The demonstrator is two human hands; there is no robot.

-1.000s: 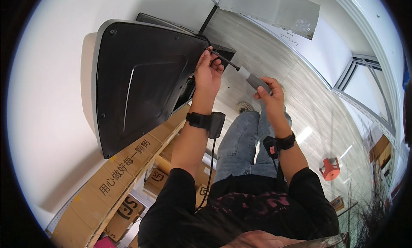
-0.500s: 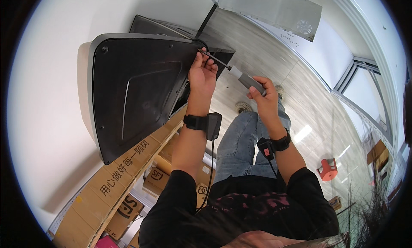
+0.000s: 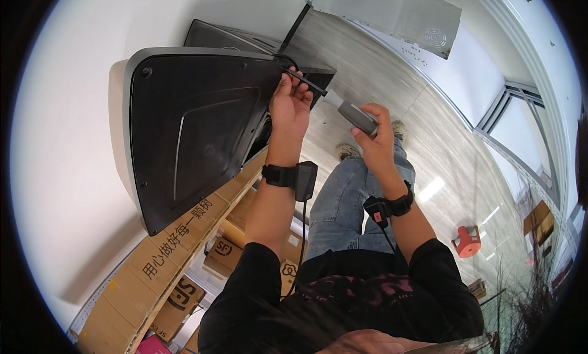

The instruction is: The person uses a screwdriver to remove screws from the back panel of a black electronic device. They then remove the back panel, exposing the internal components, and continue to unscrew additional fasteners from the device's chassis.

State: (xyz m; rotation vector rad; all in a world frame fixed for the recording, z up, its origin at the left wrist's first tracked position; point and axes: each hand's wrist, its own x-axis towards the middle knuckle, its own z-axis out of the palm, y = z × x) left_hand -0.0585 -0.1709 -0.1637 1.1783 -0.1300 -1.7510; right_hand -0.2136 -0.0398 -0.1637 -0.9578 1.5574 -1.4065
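Observation:
A large black panel with a grey rim (image 3: 202, 121) stands tilted at the left, screws set along its edge. My right hand (image 3: 381, 142) is closed round the grey handle of a screwdriver (image 3: 355, 116), which looks electric. Its long dark shaft reaches up and left to the panel's upper right corner. There, the curled fingers of my left hand (image 3: 290, 109) close about the shaft near its tip, touching the panel's edge. The fingers hide the tip itself, so any screw under it cannot be made out.
Behind the panel is a dark box-like housing (image 3: 226, 36) with a black cable. Flattened cardboard (image 3: 131, 293) and several cartons (image 3: 222, 256) lie below left. A grey metal plate (image 3: 392, 17) is at the top, a red stool (image 3: 467, 240) on the floor at right.
My right hand and the screwdriver handle have shifted slightly, with the handle a little lower. My left hand stays at the panel's corner.

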